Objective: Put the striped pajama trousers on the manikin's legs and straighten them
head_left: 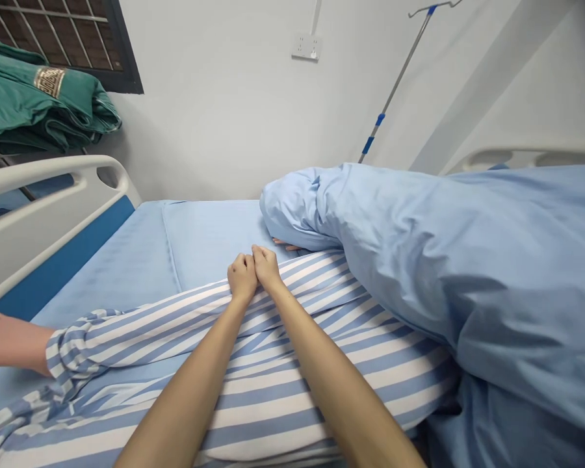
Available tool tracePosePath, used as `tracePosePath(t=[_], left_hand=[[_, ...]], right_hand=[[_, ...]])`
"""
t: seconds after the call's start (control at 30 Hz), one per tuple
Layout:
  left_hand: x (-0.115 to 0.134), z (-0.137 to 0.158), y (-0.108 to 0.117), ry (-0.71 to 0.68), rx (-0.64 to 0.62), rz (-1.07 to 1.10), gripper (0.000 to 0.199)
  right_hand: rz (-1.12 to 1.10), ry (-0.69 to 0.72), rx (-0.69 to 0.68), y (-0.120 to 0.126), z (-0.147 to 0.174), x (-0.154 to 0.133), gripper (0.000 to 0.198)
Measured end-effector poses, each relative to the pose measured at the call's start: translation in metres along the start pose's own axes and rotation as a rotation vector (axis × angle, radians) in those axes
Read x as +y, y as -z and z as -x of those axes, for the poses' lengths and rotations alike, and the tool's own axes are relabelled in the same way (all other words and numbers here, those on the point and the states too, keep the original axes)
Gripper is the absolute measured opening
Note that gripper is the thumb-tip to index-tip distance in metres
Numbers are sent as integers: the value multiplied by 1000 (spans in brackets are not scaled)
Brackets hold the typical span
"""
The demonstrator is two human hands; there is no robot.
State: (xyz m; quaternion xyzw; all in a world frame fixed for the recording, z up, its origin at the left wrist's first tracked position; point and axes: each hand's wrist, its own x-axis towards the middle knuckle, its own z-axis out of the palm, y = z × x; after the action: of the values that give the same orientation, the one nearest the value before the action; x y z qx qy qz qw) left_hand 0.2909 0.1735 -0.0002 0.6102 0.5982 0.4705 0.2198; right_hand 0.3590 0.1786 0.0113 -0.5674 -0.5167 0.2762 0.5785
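Your left hand [242, 276] and right hand [266, 265] lie side by side, each grip bunched tight on the striped pyjama cloth [292, 364] covering a person on the bed [195, 240]. The cloth looks thin, soft and stretchy, likely to slip over the heavy body beneath, so gathered folds give your surest hold.

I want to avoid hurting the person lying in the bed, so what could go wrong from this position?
1. Both the left hand and right hand are closed on the striped pajama leg; a sharp tug may strain it.
2. The blue duvet is bunched to one side and may slip off.
3. The lying person's bare forearm lies near the bed rail and might knock it.
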Motion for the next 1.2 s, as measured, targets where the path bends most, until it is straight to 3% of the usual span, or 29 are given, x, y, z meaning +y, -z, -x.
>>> tracePosePath(t=[0.13, 0.27, 0.5, 0.73, 0.9, 1.03, 1.2], left_hand=[[0, 2, 0, -7, 1, -14, 30], [0, 3, -1, -4, 0, -9, 30], [0, 1, -3, -34, 3, -3, 30], [3, 1, -4, -36, -44, -65, 29], [34, -24, -2, -35, 0, 18, 30], [59, -32, -17, 7, 48, 252, 27], [44, -6, -42, 73, 15, 179, 28]], right_hand=[[185, 70, -111, 14, -14, -23, 36], [175, 182, -108, 30, -21, -37, 39], [273, 170, -103, 34, -4, 5, 40], [109, 132, -57, 36, -8, 8, 40], [-96, 69, -41, 38, -15, 13, 41], [-263, -22, -40, 41, -20, 17, 38], [-266, -51, 29, 42, -22, 17, 36]])
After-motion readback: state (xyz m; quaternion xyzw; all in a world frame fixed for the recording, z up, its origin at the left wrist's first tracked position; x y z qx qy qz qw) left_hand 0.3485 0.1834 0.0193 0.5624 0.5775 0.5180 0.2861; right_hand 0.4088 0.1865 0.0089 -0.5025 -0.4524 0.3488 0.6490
